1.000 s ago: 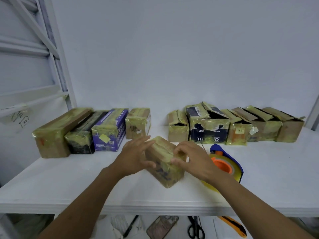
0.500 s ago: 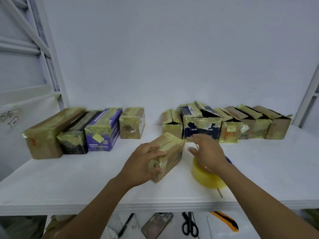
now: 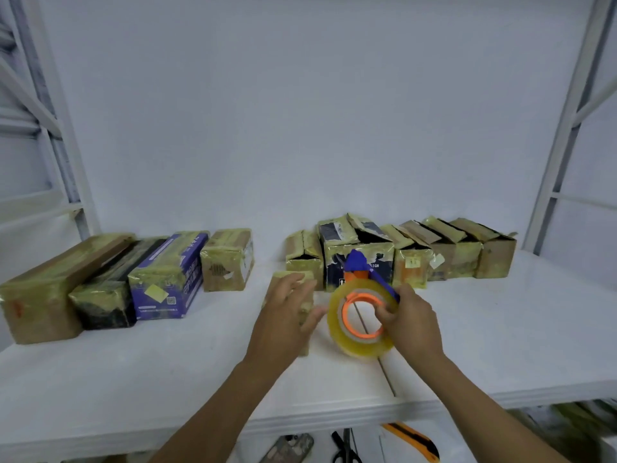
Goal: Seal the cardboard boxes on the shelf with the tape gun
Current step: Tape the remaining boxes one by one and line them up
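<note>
A small taped box (image 3: 283, 276) sits on the white shelf (image 3: 133, 372) near the middle of the view. Most of it is hidden under the left hand (image 3: 287, 315), and only its far top edge and a strip of its near side show. The left hand lies across it with fingers stretched out toward 12 o'clock and the thumb splayed toward 3 o'clock, released rather than clenched, though the fingertips are blurred.

Just at 3 o'clock of that box, the right hand (image 3: 412, 325) grips the tape gun (image 3: 355, 262). Its fingers curl into the orange core, so the handle is covered. The yellow tape roll (image 3: 360, 349) stands on edge facing the camera, and the blue head pokes up toward 12 o'clock. I cannot tell whether the roll touches the shelf.

At 10 o'clock, four closed boxes stand side by side: a long brown box (image 3: 43, 289), a black box (image 3: 103, 302), a purple box (image 3: 167, 279) and a smaller brown box (image 3: 227, 262). At 1 o'clock runs a row of open boxes (image 3: 497, 252) with their flaps up. The tape gun's head partly covers a dark printed box (image 3: 360, 228) in that row.

Below the shelf edge at 6 o'clock, scissors (image 3: 345, 449) and an orange utility knife (image 3: 414, 442) are cut off by the frame. A flat patterned thing (image 3: 290, 447) beside them is hard to make out.
</note>
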